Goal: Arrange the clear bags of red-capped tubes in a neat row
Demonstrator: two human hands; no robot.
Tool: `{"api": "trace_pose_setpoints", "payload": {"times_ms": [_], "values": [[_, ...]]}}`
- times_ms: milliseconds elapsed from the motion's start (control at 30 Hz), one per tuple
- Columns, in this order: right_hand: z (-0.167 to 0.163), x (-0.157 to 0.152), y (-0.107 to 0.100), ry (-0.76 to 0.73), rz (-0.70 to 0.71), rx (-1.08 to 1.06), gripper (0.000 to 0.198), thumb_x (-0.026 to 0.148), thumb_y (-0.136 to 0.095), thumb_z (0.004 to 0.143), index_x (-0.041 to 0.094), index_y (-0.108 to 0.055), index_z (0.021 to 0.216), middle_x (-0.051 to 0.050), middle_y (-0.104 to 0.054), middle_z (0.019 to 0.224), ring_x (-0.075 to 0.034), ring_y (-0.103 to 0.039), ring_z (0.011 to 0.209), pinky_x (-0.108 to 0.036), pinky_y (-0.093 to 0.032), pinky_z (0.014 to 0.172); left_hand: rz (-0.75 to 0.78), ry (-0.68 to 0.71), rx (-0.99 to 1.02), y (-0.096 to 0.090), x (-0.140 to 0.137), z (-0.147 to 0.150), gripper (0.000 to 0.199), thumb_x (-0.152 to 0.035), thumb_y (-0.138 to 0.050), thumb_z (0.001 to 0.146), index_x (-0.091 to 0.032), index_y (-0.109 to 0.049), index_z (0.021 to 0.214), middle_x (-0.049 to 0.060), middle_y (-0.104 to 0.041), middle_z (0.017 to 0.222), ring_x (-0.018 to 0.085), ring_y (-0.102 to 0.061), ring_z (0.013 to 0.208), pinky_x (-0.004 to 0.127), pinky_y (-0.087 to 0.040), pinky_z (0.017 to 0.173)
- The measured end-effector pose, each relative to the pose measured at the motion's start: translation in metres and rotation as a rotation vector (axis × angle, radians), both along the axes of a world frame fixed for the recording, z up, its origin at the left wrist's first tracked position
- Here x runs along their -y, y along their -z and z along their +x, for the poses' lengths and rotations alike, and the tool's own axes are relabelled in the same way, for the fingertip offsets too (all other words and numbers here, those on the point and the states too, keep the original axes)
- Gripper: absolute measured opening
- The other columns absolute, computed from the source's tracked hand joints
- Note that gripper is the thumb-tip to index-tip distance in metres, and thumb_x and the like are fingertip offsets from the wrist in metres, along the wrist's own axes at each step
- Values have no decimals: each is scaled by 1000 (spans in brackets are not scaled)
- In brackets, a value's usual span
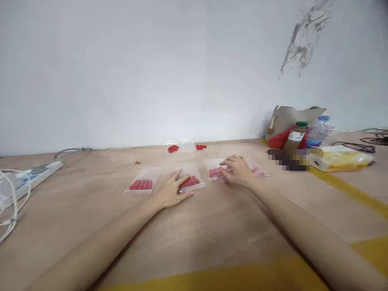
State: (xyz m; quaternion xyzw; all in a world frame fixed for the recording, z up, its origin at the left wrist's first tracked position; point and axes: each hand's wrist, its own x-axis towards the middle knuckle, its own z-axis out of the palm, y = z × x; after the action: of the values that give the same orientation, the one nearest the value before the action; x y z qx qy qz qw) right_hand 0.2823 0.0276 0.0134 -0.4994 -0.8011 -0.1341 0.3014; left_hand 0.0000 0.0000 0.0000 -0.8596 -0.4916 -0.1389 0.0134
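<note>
Several clear plastic bags lie in a row, each with red pieces at the near end and thin whitish lines above them. My left hand is open, fingers spread along the left side of the second bag, touching it. Left of that hand lies another bag. My right hand is open too, its fingers loosely bent over the third bag. A further bag is partly hidden behind the right hand. What exactly the red pieces are is too small to tell.
Two small piles of red pieces lie by the wall. At the right stand a beige bag, a green-capped bottle, a clear bottle and a yellow-white pack. A power strip with white cables lies left.
</note>
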Motion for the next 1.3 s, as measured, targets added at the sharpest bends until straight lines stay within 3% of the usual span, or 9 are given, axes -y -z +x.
{"api": "trace_pose_setpoints", "payload": {"times_ms": [267, 433, 533, 600, 733, 833, 967, 1100, 1300], "values": [[-11, 11, 21, -142, 0, 154, 25, 34, -52, 78, 26, -63, 98, -4, -61, 100, -19, -47, 96, -40, -21, 91, 195, 220, 141, 15, -17, 9, 33, -28, -33, 90, -16, -61, 103, 10, -55, 118, 19, -50, 111, 33, -38, 97], [-23, 9, 29, -93, 84, 268, 21, 20, -44, 83, 22, -65, 88, -5, -63, 91, -19, -48, 91, -40, -22, 88, 209, -95, 335, 6, -8, 15, 24, -36, -46, 84, -16, -58, 91, 11, -57, 110, 22, -52, 105, 34, -42, 89], [-25, 7, 32, -78, 133, 292, 20, 20, -45, 83, 21, -65, 82, -5, -64, 85, -18, -48, 87, -37, -25, 81, 21, -423, 398, -4, -13, 15, 49, -52, -51, 76, -14, -48, 107, 13, -58, 106, 25, -56, 97, 34, -44, 79], [-24, 7, 33, -84, 166, 284, 20, 19, -45, 83, 20, -65, 79, -5, -64, 83, -18, -48, 84, -36, -26, 78, -102, -521, 405, -7, -27, 12, 67, -61, -55, 68, -13, -42, 113, 15, -59, 104, 26, -58, 93, 32, -44, 73], [-23, 7, 36, -164, 225, 245, 19, 17, -47, 81, 23, -65, 82, -2, -64, 81, -15, -49, 77, -34, -27, 77, -251, -577, 444, -7, -60, 6, 85, -53, -77, 41, -13, -44, 109, 12, -62, 97, 25, -60, 83, 26, -42, 58], [-25, 8, 36, -272, 254, 222, 21, 14, -46, 82, 24, -65, 87, -1, -65, 79, -12, -51, 72, -33, -28, 81, -397, -545, 532, -6, -69, 6, 58, -40, -81, 36, -14, -56, 82, 3, -64, 71, 20, -60, 64, 23, -37, 48], [-30, 9, 37, -385, 265, 201, 23, 14, -44, 83, 23, -65, 88, 0, -67, 77, -10, -54, 69, -31, -31, 84, -462, -474, 603, -7, -61, 11, 28, -31, -75, 50, -15, -53, 55, -4, -53, 45, 13, -53, 46, 20, -32, 42], [-32, 10, 38, -433, 267, 174, 22, 15, -45, 83, 22, -65, 88, -1, -67, 79, -11, -56, 71, -29, -34, 80, -445, -458, 724, -17, -50, -2, 17, -24, -66, 62, -16, -52, 64, -3, -56, 49, 11, -55, 46, 18, -36, 43], [-44, 14, 40, -440, 284, 172, 21, 14, -45, 82, 22, -64, 87, -1, -67, 77, -11, -56, 69, -30, -35, 80, -409, -573, 888, -38, -47, -70, 31, -27, -67, 60, -18, -46, 81, -5, -57, 52, 13, -56, 45, 21, -42, 43]]}}
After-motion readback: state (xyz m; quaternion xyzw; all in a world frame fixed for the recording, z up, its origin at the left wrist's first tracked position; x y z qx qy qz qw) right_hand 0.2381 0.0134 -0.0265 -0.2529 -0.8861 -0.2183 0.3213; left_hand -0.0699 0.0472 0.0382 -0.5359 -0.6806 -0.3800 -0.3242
